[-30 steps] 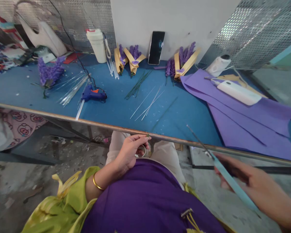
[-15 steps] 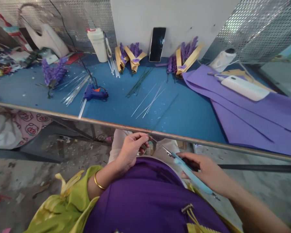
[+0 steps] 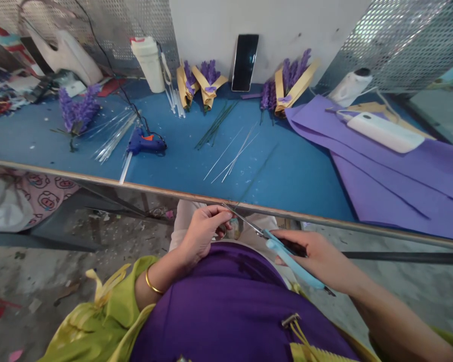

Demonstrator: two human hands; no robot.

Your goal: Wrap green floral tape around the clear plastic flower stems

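Observation:
My left hand (image 3: 206, 226), wearing a gold bangle (image 3: 152, 280), is closed in a pinch just in front of the table edge. Between its thumb and fingers is the end of a thin green wire stem (image 3: 258, 171), which slants away over the blue tabletop. In my right hand (image 3: 317, 256) are scissors with light blue handles (image 3: 296, 264); their long, thin steel blades reach past the left fingertips. Whether the blades touch the stem is hard to make out. Thin clear sticks (image 3: 232, 158) and a bundle of green stems (image 3: 215, 125) lie farther back.
A blue glue gun (image 3: 145, 142) rests left of centre, with purple flowers (image 3: 77, 108) beyond it. Wrapped bouquets (image 3: 207, 90), a white cup (image 3: 148, 63) and a phone (image 3: 245, 63) stand at the back. Purple sheets (image 3: 385, 186) cover the right side under a white device (image 3: 385, 131).
The scissors have moved slightly left and up, so their tips now pass beyond the left fingertips. My left hand stays nearly in place. The camera view has shifted a little.

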